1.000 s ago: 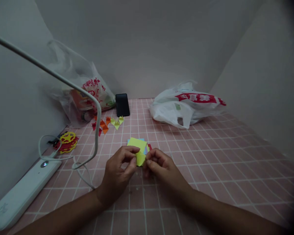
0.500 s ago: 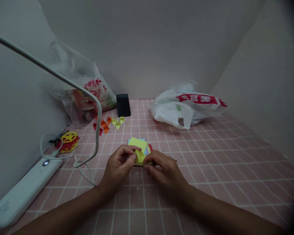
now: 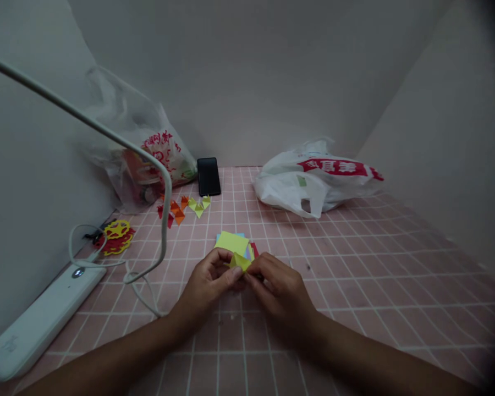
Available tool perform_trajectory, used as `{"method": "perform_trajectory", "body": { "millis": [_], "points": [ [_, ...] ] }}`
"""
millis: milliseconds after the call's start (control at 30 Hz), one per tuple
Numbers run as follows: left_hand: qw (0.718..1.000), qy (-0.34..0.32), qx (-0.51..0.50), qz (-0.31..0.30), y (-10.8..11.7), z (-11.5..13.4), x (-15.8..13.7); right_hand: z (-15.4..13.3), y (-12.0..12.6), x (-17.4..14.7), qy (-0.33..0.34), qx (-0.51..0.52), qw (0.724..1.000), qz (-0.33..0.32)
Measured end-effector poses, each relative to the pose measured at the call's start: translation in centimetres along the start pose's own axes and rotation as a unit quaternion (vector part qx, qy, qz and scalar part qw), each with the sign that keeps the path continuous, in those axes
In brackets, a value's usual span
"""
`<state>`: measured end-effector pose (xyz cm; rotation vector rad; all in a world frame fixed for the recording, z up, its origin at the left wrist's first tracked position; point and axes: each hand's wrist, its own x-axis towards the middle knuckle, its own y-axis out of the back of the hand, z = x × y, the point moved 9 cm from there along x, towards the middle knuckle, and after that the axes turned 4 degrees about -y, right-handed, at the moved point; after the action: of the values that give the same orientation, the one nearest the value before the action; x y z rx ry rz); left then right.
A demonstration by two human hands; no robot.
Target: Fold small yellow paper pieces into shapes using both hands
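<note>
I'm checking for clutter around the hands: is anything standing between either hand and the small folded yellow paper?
Nothing visible does: the left hand and right hand both grip the folded yellow paper directly. The paper stack lies just beyond it, and the white cable is off to the left.

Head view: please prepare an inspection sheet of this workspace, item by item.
Surface: pink table covering with white grid lines.
Job's things: small folded yellow paper, held; stack of coloured square paper sheets beyond it; red, orange and yellow folded paper shapes farther back.
Clutter: black rectangular phone; translucent red-printed plastic bag; white red-banded plastic bag; red and yellow flat pieces.
Hands: left hand and right hand both pinch the folded paper.
Cables: white cabling looped at left, near long white plastic device.
Surroundings: plain greyish walls; other people, nothing seen.
</note>
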<state>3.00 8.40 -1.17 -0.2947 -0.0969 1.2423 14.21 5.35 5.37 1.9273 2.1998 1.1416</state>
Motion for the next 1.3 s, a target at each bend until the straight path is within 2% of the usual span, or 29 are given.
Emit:
{"method": "perform_trajectory", "body": {
  "millis": [200,333,400,467,533,600,667,733,867,1133,1300],
  "points": [
    [1.0,0.0,0.01,0.019,0.2,0.5,-0.1,-0.4,-1.0,-0.4,0.038,-0.023,0.998,-0.035],
    [0.999,0.007,0.022,0.025,0.3,0.7,0.0,-0.6,-0.9,-0.6,0.03,0.067,0.996,-0.058],
    [1.0,0.014,0.019,0.019,0.3,0.6,0.0,0.4,-0.5,-0.5,-0.025,0.115,0.992,-0.041],
    [1.0,0.02,0.014,0.008,0.1,0.5,0.0,2.2,-0.2,-0.4,-0.111,0.168,0.979,-0.019],
    [1.0,0.024,0.011,-0.001,0.0,0.4,-0.1,4.0,-1.1,-0.5,-0.197,0.243,0.949,-0.034],
    [1.0,0.028,0.009,-0.008,0.0,0.3,-0.1,5.4,-2.1,-0.6,-0.267,0.322,0.907,-0.047],
    [0.999,0.033,0.003,-0.01,-0.1,0.1,-0.1,6.0,-3.0,-0.8,-0.304,0.371,0.875,-0.062],
    [0.999,0.041,0.0,-0.011,0.0,-0.1,-0.1,6.1,-3.5,-0.8,-0.315,0.395,0.86,-0.07],
    [0.999,0.041,0.015,-0.022,-0.1,-0.1,-0.1,6.0,-3.7,-1.0,-0.313,0.404,0.857,-0.071],
    [0.997,0.007,0.066,-0.045,-0.2,0.2,0.2,5.9,-3.5,-0.9,-0.317,0.379,0.867,-0.07],
    [0.996,0.011,0.068,-0.057,-0.4,0.1,0.2,5.6,-3.7,-1.1,-0.327,0.388,0.858,-0.087]
  ]
}}
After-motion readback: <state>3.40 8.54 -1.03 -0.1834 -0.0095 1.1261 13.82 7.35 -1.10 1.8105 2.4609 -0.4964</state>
